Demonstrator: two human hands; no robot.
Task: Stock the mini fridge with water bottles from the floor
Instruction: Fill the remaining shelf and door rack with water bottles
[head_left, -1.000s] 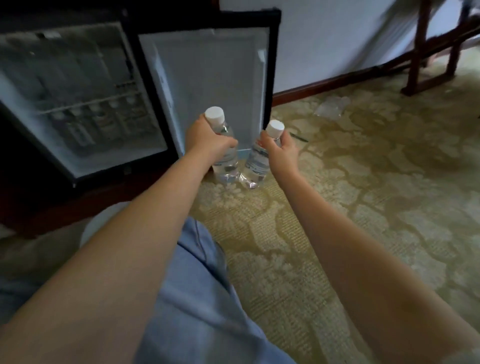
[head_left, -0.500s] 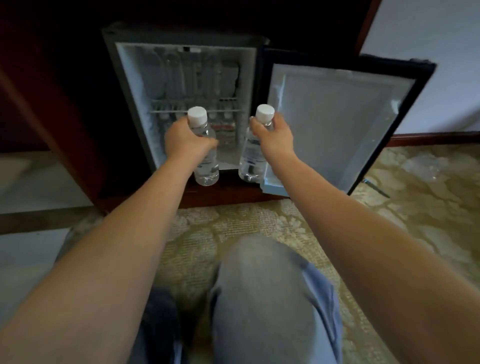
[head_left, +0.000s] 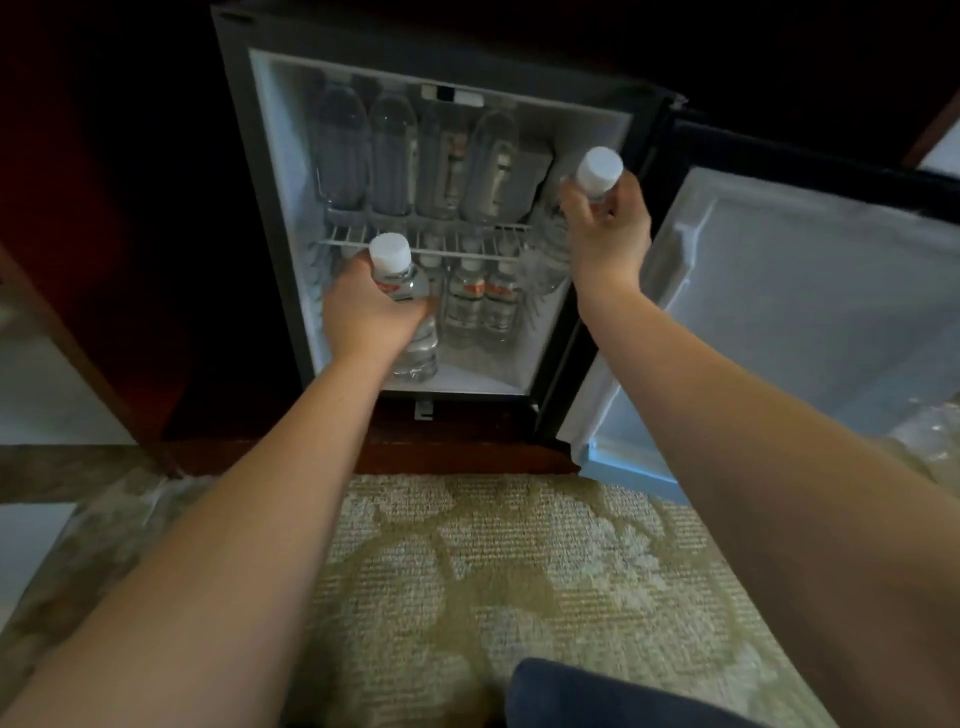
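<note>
The mini fridge (head_left: 524, 387) stands open ahead of me, set in a dark wooden cabinet. My left hand (head_left: 366, 312) grips a clear water bottle (head_left: 410, 306) with a white cap, upright, low in the left of the lower compartment. My right hand (head_left: 605, 228) holds a second water bottle (head_left: 600, 169) by its neck at the right side of the opening, level with the wire shelf (head_left: 426, 249). Several large bottles (head_left: 392, 150) stand on the upper shelf. Small bottles (head_left: 480, 301) stand at the back below.
The fridge door (head_left: 810, 322) hangs open to the right, its inner side facing me. Crumpled clear plastic wrap (head_left: 930, 441) lies on the patterned carpet (head_left: 493, 545) past the door. Dark cabinet wood (head_left: 130, 208) flanks the fridge on the left. My knee (head_left: 597, 696) shows at bottom.
Both hands have carried their bottles forward from in front of the fridge into its opening. The left went low into the bottom compartment, the right rose to shelf height. The view has closed in on the fridge.
</note>
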